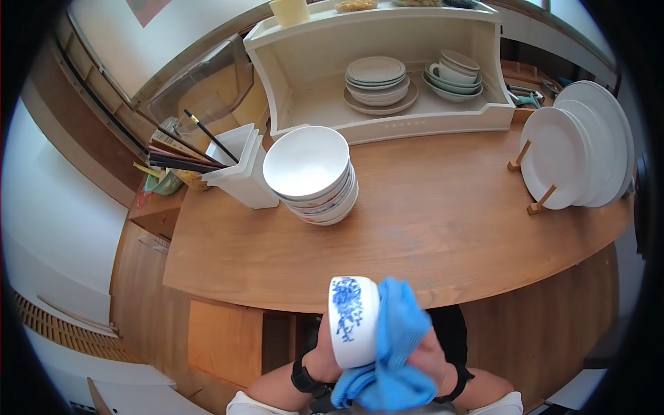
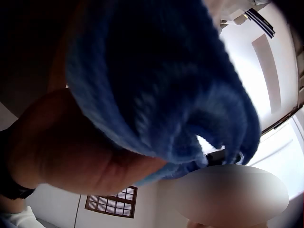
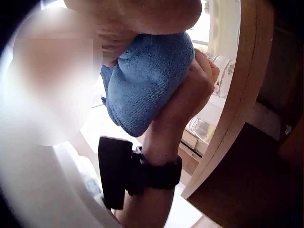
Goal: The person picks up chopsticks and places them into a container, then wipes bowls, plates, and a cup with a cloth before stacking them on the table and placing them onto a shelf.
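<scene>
A white bowl with a blue floral pattern (image 1: 347, 315) is tipped on its side in front of the table edge. My left hand (image 1: 322, 356) grips it from the left. A blue cloth (image 1: 399, 332) covers the bowl's opening on the right side and hangs below it. My right hand (image 1: 430, 360) holds the cloth against the bowl. In the left wrist view, bunched cloth (image 2: 156, 99) fills the middle beside the left hand (image 2: 85, 152), hiding the bowl. In the right wrist view, the cloth (image 3: 152, 76) lies between the right hand (image 3: 147, 16) and the left hand (image 3: 197, 83).
A stack of bowls (image 1: 308, 162) stands on the wooden table (image 1: 415, 207), beside a white utensil holder (image 1: 256, 187) with chopsticks. White plates (image 1: 553, 159) stand in a wooden rack at the right. Behind, a white shelf (image 1: 304, 76) holds stacked dishes and cups.
</scene>
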The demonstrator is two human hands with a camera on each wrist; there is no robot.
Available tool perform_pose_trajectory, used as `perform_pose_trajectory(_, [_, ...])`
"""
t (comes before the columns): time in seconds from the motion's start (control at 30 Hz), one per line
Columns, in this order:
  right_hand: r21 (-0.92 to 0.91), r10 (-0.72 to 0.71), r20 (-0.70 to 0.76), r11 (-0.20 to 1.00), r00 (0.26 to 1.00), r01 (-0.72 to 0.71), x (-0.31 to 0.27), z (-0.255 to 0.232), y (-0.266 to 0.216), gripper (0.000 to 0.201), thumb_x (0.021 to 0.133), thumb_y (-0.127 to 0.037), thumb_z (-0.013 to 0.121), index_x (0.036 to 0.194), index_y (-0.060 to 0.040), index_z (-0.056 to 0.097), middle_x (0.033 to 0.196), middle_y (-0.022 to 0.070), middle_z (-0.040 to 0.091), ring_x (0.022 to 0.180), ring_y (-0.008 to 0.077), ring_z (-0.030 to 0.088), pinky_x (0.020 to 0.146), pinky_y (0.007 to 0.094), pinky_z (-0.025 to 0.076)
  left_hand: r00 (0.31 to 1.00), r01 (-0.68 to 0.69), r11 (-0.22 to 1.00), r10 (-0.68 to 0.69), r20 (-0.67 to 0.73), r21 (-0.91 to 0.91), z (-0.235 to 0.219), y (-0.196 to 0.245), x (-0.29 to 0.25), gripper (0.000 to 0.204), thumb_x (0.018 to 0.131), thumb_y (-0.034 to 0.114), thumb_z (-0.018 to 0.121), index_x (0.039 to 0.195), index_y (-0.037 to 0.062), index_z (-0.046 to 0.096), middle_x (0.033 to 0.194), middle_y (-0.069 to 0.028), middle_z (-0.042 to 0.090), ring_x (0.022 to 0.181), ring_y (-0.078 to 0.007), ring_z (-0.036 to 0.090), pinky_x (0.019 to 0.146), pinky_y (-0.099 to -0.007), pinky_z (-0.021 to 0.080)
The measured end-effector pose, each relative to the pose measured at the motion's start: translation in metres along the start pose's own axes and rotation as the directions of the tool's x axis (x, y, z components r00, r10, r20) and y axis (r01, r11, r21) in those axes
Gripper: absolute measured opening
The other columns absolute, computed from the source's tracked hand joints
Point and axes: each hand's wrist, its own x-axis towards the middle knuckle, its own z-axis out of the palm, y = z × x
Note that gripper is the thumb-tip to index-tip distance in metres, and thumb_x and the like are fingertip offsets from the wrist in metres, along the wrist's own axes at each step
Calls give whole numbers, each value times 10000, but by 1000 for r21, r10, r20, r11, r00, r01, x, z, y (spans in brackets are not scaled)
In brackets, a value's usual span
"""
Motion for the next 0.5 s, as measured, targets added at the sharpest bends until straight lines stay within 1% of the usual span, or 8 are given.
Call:
perform_pose_trajectory(0.07, [-386,-610,234,657,757,648,34,1,-31,544,877,-57,609,1383,-111,417,1328,137,507,1195,318,525,1045,457,401,941,271,581,9,339,-768,-19,-15,4,475,982,384,373,1292,39,476,1201,-160,590,1073,-293,594,959,-411,474])
perform_pose_trajectory(0.13, [-401,-628,241,630,740,665,45,-6,-44,491,872,-92,620,1336,-104,461,1335,154,500,1223,327,501,1053,455,387,850,130,764,241,468,-631,-1,-8,3,456,992,359,357,1291,33,470,1190,-139,581,1046,-256,594,938,-383,481])
perform_pose_trajectory(0.27, [-443,-699,289,508,654,739,59,-19,-58,339,849,-232,662,1147,-73,635,1366,221,469,1333,365,407,1082,446,332,969,-230,958,242,-48,171,18,9,-20,382,983,222,408,1301,16,453,1174,-118,577,1039,-201,585,919,-338,477])
perform_pose_trajectory(0.33, [-245,-595,152,751,789,613,70,-27,-65,379,809,-220,702,1150,-68,642,1340,204,501,1276,339,476,1069,434,356,952,-306,951,307,15,-54,11,6,-15,372,964,164,423,1300,6,449,1177,-119,577,1053,-210,585,920,-346,478])
perform_pose_trajectory(0.37, [84,-304,127,952,944,295,75,-29,-69,437,805,-246,711,1181,-46,615,1334,197,508,1253,330,493,1064,442,364,953,-255,937,286,103,-240,7,6,-15,382,953,147,410,1303,-4,437,1187,-138,569,1067,-232,584,925,-356,478])
perform_pose_trajectory(0.4, [391,14,210,915,978,-97,78,-30,-72,498,801,-272,720,1212,-25,588,1328,190,516,1230,321,509,1058,451,372,962,-241,937,265,62,-253,12,9,-17,408,950,187,422,1307,-10,418,1183,-158,563,1070,-246,585,929,-366,477])
perform_pose_trajectory(0.47, [723,342,99,620,934,-304,49,-29,-39,715,829,-323,710,1364,30,394,1370,193,462,1262,286,461,1073,438,353,887,-431,894,445,121,-125,4,3,-20,445,983,319,381,1312,24,428,1147,-182,587,1074,-310,594,901,-448,515])
perform_pose_trajectory(0.5, [750,178,93,635,980,-186,47,-23,-27,740,822,-316,718,1379,25,373,1375,195,455,1269,287,454,1080,437,341,825,-544,828,557,93,-138,4,-1,-19,480,972,355,416,1365,80,385,1138,-167,582,1043,-288,602,860,-451,533])
